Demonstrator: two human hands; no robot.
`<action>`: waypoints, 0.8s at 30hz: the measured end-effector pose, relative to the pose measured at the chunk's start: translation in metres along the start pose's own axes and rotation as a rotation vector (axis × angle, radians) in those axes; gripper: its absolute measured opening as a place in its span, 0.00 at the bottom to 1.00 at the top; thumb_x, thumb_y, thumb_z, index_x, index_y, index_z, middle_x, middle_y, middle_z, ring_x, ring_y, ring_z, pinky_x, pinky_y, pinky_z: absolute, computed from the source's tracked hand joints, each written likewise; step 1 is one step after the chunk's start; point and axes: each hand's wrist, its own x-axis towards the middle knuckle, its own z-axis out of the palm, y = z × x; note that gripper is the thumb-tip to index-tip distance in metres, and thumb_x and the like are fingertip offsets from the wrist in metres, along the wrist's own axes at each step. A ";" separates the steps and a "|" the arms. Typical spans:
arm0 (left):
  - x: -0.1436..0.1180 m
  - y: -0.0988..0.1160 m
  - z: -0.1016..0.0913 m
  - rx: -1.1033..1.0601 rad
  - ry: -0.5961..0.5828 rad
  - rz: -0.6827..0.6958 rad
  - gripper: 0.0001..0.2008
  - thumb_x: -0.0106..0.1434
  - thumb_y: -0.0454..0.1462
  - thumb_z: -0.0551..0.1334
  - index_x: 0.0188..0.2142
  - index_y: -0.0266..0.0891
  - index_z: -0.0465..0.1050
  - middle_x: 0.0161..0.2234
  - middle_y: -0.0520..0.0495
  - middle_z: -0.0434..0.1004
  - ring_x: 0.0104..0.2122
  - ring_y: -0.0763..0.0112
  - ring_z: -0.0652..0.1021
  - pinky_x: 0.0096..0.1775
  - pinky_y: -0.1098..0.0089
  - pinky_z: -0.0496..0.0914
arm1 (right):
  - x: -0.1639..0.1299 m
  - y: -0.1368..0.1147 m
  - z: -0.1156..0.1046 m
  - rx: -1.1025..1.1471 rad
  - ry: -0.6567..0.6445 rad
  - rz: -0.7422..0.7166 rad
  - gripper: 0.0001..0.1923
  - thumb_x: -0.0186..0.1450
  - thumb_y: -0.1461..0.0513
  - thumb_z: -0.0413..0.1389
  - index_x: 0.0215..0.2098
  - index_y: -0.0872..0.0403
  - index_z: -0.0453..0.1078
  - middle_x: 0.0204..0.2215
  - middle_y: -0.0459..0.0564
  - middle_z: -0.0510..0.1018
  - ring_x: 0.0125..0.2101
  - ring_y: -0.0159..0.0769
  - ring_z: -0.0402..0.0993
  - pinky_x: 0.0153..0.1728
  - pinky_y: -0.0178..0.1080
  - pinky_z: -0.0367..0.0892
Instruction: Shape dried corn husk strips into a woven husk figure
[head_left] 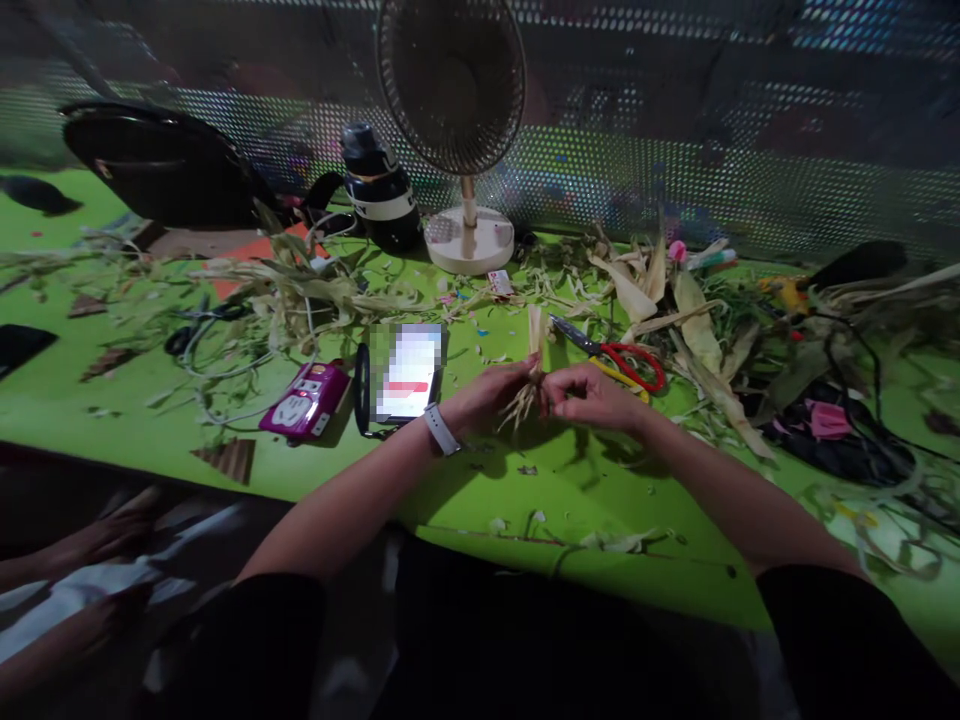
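My left hand (491,392) and my right hand (592,397) meet over the green table (480,480), both pinching a small bundle of dried corn husk strips (531,375). The bundle stands roughly upright, with frayed ends fanning down between my hands. A watch strap sits on my left wrist. Red-handled scissors (615,355) lie just behind my right hand, with something yellow beside them.
A phone (409,372) leans on a stand left of my hands, next to a magenta power strip (306,400) with a cable. A desk fan (461,130), a dark bottle (379,185) and a black bag (161,165) stand at the back. Husk piles (697,320) cover the right and left. Another person's arms (82,560) are at lower left.
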 end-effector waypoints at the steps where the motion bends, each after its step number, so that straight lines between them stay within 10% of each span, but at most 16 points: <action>1: 0.000 -0.001 0.000 -0.034 -0.008 0.008 0.15 0.49 0.45 0.71 0.30 0.36 0.75 0.28 0.46 0.79 0.29 0.68 0.78 0.35 0.67 0.71 | 0.000 -0.001 0.001 -0.073 -0.037 -0.026 0.07 0.53 0.66 0.53 0.17 0.54 0.61 0.19 0.43 0.72 0.23 0.29 0.67 0.28 0.34 0.61; 6: 0.002 -0.001 -0.006 0.037 0.146 0.229 0.18 0.48 0.43 0.72 0.35 0.35 0.77 0.34 0.46 0.80 0.32 0.73 0.78 0.36 0.73 0.70 | -0.001 -0.002 0.002 -0.225 -0.079 -0.044 0.02 0.56 0.66 0.54 0.26 0.55 0.67 0.26 0.45 0.74 0.26 0.31 0.71 0.31 0.35 0.67; 12: 0.001 -0.002 -0.004 0.249 0.188 0.257 0.21 0.48 0.48 0.70 0.35 0.34 0.78 0.27 0.47 0.78 0.23 0.77 0.73 0.26 0.75 0.64 | 0.004 0.001 -0.010 -0.165 0.606 0.062 0.12 0.62 0.52 0.56 0.34 0.52 0.65 0.30 0.46 0.74 0.21 0.28 0.69 0.21 0.33 0.66; 24: -0.009 0.008 -0.006 0.427 -0.082 0.275 0.22 0.58 0.54 0.60 0.30 0.35 0.73 0.22 0.50 0.72 0.18 0.81 0.65 0.21 0.76 0.59 | 0.015 0.010 -0.008 0.402 0.450 0.234 0.26 0.53 0.41 0.60 0.20 0.55 0.66 0.13 0.43 0.69 0.12 0.25 0.61 0.14 0.31 0.60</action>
